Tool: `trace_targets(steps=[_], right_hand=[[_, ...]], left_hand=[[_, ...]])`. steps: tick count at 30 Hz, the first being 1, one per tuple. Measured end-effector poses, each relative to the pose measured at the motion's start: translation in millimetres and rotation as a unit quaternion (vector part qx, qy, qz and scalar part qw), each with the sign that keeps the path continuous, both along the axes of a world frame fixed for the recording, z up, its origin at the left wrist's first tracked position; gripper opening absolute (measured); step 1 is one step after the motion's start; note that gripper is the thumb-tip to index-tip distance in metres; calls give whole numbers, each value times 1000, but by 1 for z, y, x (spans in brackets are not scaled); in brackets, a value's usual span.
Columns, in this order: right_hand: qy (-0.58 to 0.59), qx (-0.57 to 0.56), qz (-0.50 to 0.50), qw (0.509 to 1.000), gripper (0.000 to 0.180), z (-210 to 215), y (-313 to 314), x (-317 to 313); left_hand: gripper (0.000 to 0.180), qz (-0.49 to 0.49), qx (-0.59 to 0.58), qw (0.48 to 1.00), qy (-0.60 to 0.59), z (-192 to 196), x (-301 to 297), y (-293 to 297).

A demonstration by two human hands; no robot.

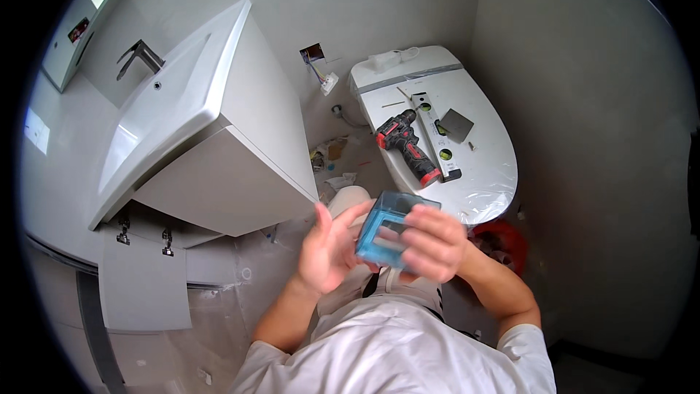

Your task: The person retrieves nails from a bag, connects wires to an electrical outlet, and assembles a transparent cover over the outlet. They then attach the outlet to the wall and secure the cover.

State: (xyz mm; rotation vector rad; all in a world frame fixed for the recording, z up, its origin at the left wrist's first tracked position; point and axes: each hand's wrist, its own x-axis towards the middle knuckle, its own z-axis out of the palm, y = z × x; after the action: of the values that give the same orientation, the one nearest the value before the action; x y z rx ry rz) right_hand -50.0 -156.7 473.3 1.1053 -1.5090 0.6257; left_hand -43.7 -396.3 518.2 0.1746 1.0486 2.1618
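In front of my body is a translucent blue plastic socket cover [380,242], box-shaped with a smoky clear lid. My right hand [435,243] grips it from the right, its fingers across the front and blurred by motion. On the other side, my left hand [328,248] is open, thumb spread upward. Its fingertips reach the cover's left edge; whether they press on it is hard to see.
A toilet [481,138] ahead carries a cordless drill [408,147], a spirit level [437,138] and a dark square tile [456,125]. White washbasin cabinet [240,131] stands left. Wires hang from a wall box [312,52]. A red basin [503,244] sits on the floor.
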Motion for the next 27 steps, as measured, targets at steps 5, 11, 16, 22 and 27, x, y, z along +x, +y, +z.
trace_targets(steps=[5, 11, 16, 22, 27], right_hand=[[-191, 62, 48, 979, 66, -5, 9, 17], [-482, -26, 97, 870, 103, 34, 35, -15], [-548, -13, 100, 831, 97, 55, 49, -28], [-455, -105, 69, 881, 52, 45, 50, -24], [-508, -120, 174, 835, 35, 36, 72, -20]], left_hand=[[78, 155, 74, 983, -69, -4, -13, 27], [96, 44, 31, 991, 121, 13, -30, 37], [88, 72, -36, 984, 157, 46, -36, 60], [56, 37, -42, 993, 101, 34, -58, 61], [36, -28, -73, 994, 77, 34, -71, 70]])
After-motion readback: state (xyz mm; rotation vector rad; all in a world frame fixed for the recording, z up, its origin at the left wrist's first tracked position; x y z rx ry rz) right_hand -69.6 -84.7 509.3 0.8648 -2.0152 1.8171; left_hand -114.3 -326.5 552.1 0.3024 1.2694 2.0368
